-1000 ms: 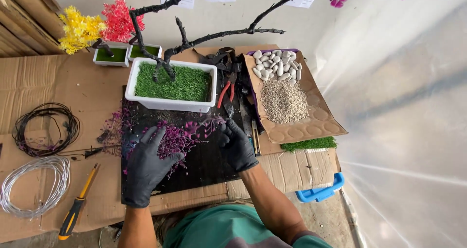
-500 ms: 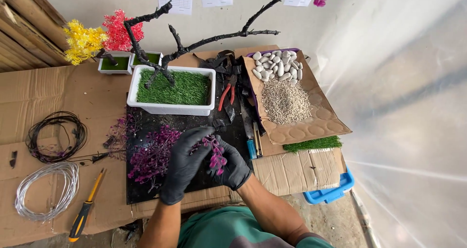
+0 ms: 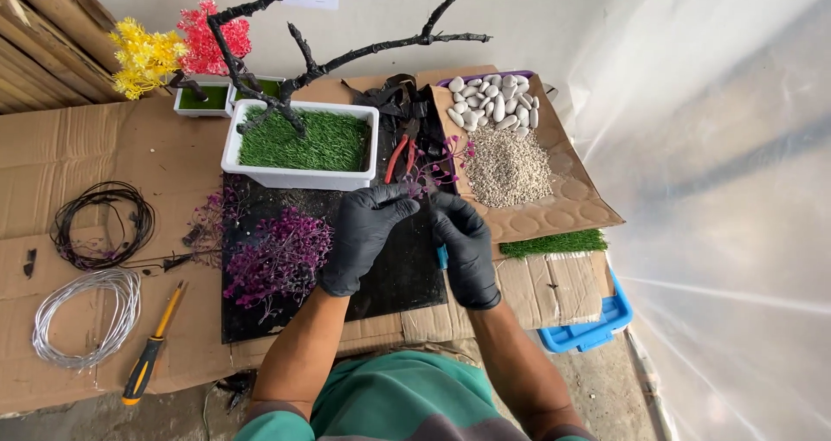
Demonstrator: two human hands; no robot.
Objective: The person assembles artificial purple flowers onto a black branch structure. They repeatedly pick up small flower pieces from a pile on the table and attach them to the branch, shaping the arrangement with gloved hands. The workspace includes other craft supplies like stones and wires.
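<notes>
Both hands wear black gloves and meet above a black mat. My left hand and my right hand pinch a thin purple flower sprig between their fingertips, its blossoms fanning up toward the right. A pile of purple flower sprigs lies on the mat left of my left hand. Behind the hands stands a white rectangular planter filled with green artificial grass, and a bare black branch tree rises from it.
Red-handled pliers lie by the planter. Cardboard at right carries white pebbles, gravel and a green grass strip. Coils of black wire and silver wire and a yellow-handled screwdriver lie left. Yellow and red small potted trees stand behind.
My hands left the purple pile, came together at the mat's middle and lifted one sprig up toward the planter's right end. The camera view shifted slightly.
</notes>
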